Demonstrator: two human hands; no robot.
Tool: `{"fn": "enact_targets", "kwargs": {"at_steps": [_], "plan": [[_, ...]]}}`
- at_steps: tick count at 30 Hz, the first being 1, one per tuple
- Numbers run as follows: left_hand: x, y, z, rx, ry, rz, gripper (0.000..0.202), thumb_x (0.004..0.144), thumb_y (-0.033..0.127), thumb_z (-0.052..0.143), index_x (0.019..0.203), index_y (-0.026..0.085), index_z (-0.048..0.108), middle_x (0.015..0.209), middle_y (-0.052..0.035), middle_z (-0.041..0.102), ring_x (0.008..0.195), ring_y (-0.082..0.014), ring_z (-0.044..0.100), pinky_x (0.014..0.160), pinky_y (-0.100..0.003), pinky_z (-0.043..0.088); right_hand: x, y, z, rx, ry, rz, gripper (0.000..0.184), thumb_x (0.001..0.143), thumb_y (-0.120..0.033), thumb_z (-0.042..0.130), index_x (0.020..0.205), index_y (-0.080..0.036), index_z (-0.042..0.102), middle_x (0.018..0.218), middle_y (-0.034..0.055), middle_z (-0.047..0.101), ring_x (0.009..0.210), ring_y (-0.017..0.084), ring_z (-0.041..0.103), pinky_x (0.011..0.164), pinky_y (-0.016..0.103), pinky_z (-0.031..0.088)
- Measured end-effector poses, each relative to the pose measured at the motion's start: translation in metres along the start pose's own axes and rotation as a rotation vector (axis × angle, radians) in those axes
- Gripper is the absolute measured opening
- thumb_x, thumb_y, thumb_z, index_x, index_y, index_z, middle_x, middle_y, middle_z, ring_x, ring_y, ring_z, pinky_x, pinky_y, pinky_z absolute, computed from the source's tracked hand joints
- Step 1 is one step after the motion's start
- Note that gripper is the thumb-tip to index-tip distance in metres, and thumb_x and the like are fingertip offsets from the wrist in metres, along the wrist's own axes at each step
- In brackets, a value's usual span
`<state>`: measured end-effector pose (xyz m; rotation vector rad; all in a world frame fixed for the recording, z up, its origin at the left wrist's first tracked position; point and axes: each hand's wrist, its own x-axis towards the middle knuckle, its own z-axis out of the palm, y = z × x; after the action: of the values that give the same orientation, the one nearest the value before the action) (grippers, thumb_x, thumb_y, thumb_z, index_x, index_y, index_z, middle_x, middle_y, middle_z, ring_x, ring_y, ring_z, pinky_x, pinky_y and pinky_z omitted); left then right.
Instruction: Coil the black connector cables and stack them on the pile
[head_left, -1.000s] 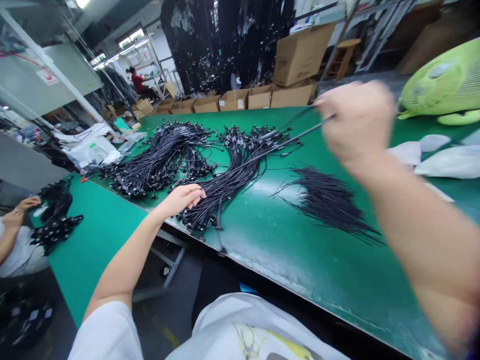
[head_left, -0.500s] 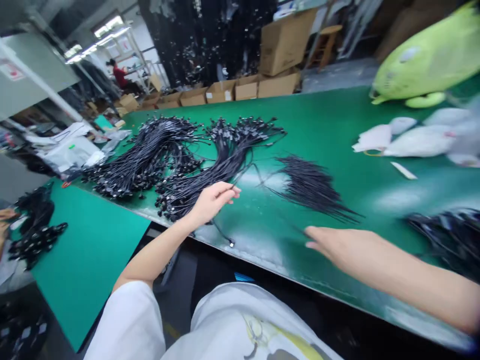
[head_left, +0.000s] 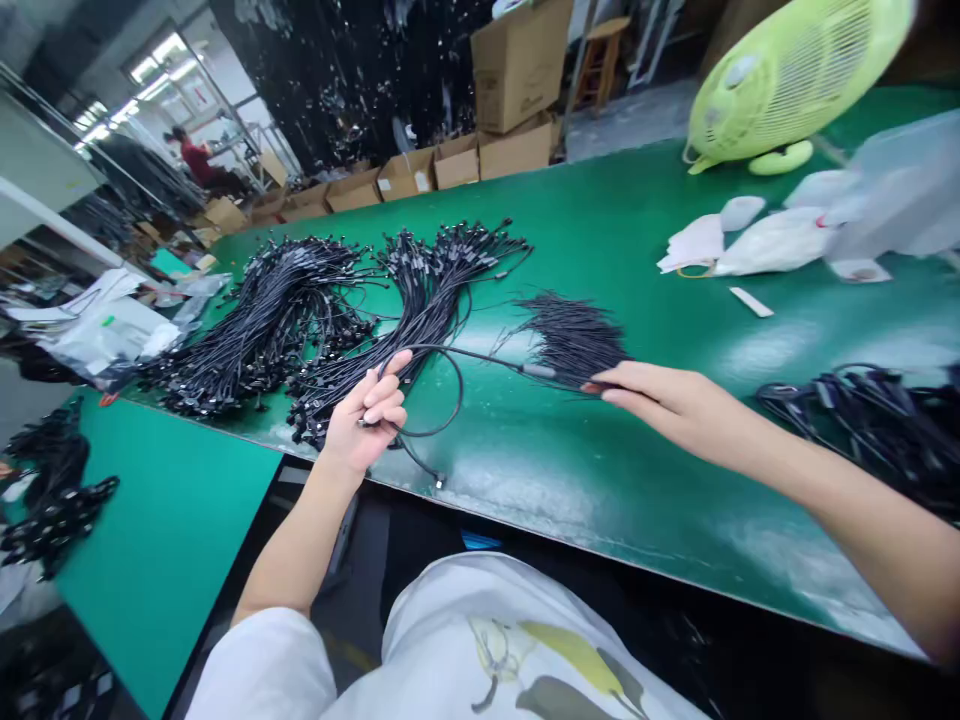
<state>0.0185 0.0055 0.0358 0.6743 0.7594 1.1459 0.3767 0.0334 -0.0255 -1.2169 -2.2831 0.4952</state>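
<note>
No text, number or brand is legible. Dark printing on the large brown cardboard box (head_left: 517,60) at the rear is too small to read. The small white rectangular label (head_left: 422,182) on a low, brown, open-topped cardboard box (head_left: 394,183) is likewise unreadable

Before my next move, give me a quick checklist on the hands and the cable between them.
1. Left hand gripping the cable: ok, fingers curled around it.
2. Cable reaching the right hand: ok, its grey sleeve sits just short of that hand.
3. Cable pulled straight: not ok, a loop hangs beside the left hand.
4. Plug well back from the front edge of the table: not ok, it lies close to it.
5. Right hand free of the thin black strips: cannot tell, they lie directly behind it.
</note>
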Motion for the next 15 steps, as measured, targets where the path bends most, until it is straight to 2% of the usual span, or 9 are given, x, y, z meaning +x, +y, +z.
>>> {"fn": "enact_targets", "kwargs": {"at_steps": [3,6,8,10,12,15], "plan": [[0.002,0.002,-0.007,-0.021,0.069,0.009,0.027,0.097,0.020,0.043,0.114,0.015,0.064,0.058,0.0067,0.030,0.042,-0.0030,0.027,0.048,-0.013,0.036,-0.012,-0.002,0.010,-0.109,0.091,-0.012,0.033,0.097,-0.032,0.036,0.111,-0.023,0.065,0.101,0.0089,0.069,0.092,0.026,0.066,0.079,0.037,0.051],[0.010,-0.015,-0.010,0.079,0.077,0.039,0.021,0.094,0.024,0.052,0.104,0.013,0.067,0.057,0.0074,0.033,0.042,-0.0027,0.028,0.048,-0.015,0.036,-0.022,-0.026,0.017,-0.380,0.208,-0.059,0.035,0.096,-0.024,0.037,0.118,-0.023,0.065,0.083,0.0089,0.066,0.075,0.024,0.064,0.062,0.035,0.045],[0.017,-0.030,-0.009,0.215,0.073,0.105,0.022,0.092,0.032,0.058,0.093,0.012,0.067,0.060,0.0047,0.044,0.048,-0.0039,0.040,0.056,-0.018,0.044,-0.028,-0.048,0.022,-0.554,0.257,-0.201,0.032,0.094,-0.019,0.042,0.114,-0.019,0.067,0.069,0.0062,0.061,0.062,0.021,0.058,0.056,0.034,0.039],[0.023,-0.041,-0.007,0.344,0.045,0.159,0.027,0.090,0.039,0.061,0.089,0.012,0.067,0.064,0.0010,0.053,0.058,-0.0070,0.050,0.065,-0.022,0.048,-0.031,-0.065,0.026,-0.622,0.238,-0.374,0.027,0.092,-0.015,0.044,0.105,-0.017,0.068,0.065,0.0041,0.059,0.058,0.017,0.054,0.056,0.032,0.036],[0.025,-0.042,-0.006,0.353,0.006,0.148,0.028,0.090,0.039,0.061,0.089,0.012,0.067,0.060,0.0023,0.050,0.054,-0.0064,0.047,0.060,-0.019,0.046,-0.032,-0.073,0.024,-0.628,0.186,-0.443,0.027,0.091,-0.011,0.043,0.099,-0.017,0.068,0.067,0.0035,0.060,0.058,0.015,0.053,0.057,0.030,0.035],[0.017,-0.022,-0.011,0.124,-0.008,0.048,0.022,0.093,0.027,0.056,0.088,0.009,0.067,0.051,0.0083,0.028,0.042,-0.0032,0.025,0.044,-0.012,0.032,-0.031,-0.063,0.007,-0.688,0.229,-0.319,0.029,0.091,-0.012,0.041,0.100,-0.018,0.068,0.068,0.0037,0.061,0.059,0.015,0.053,0.054,0.030,0.031]]}}
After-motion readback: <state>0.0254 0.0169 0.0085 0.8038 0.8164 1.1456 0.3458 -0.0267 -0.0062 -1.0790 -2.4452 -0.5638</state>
